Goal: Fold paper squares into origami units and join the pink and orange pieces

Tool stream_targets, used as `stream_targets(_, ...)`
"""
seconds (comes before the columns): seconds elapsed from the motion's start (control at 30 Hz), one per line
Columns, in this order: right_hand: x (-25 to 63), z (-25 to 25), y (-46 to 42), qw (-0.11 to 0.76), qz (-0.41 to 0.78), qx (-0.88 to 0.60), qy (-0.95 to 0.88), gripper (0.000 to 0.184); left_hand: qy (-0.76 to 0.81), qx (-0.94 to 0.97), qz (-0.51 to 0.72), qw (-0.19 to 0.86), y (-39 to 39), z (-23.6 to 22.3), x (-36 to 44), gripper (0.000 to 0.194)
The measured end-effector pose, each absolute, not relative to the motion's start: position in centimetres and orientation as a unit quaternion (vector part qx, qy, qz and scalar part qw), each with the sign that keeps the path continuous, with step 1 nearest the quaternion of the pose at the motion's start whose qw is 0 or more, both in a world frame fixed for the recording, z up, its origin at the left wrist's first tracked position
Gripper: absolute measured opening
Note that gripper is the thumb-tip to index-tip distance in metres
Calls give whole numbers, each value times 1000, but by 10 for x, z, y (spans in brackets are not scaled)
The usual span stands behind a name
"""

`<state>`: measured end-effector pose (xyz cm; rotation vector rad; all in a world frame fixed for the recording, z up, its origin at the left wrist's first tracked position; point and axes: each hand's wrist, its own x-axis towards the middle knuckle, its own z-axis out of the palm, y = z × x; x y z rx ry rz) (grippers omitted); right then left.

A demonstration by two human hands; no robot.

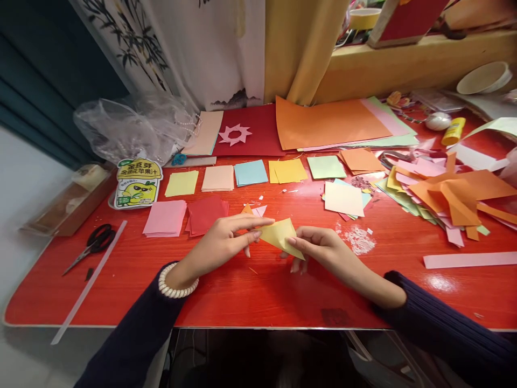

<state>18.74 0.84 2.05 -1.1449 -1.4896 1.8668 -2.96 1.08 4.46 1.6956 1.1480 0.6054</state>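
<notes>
A small yellow sheet of paper [280, 236], creased and a little bent, is held above the red table [258, 307]. My left hand [228, 237] pinches its left corner between thumb and fingers. At the paper's right edge, my right hand [317, 245] grips with the thumb on top and the fingers beneath. Just behind my left hand lie a stack of red paper squares [208, 214] and folded orange and pink scraps [254, 210]. A pink stack [165, 218] sits further left.
Several square paper stacks line the back, including blue [251, 172] and green [326, 167]. A pink star ring [235, 134] rests on dark red paper. Scissors [97, 242] and a pale strip [91, 283] lie left. Paper offcuts [452, 188] and a glue stick [453, 131] are right.
</notes>
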Motion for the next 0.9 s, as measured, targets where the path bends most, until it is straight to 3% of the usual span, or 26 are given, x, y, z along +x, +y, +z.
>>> stream_targets(0.13,187,17,9,264,677,-429,-536,28,425,718,272,480,11,41,-28,25)
stream_targets(0.43,188,19,9,236,673,-432,-552,35,356,824,254,359,10,32,-23,22)
stream_targets(0.53,186,15,9,243,697,-436,-515,33,355,869,266,222,9,25,-21,22)
stream_targets(0.67,182,10,8,339,708,-439,-437,30,347,899,267,-9,4,21,-18,16)
stream_targets(0.77,180,12,5,378,750,-390,-377,28,301,909,266,-109,-2,21,-14,26)
stream_targets(0.9,178,18,3,382,790,-348,-330,19,259,912,238,-209,-7,23,-10,22)
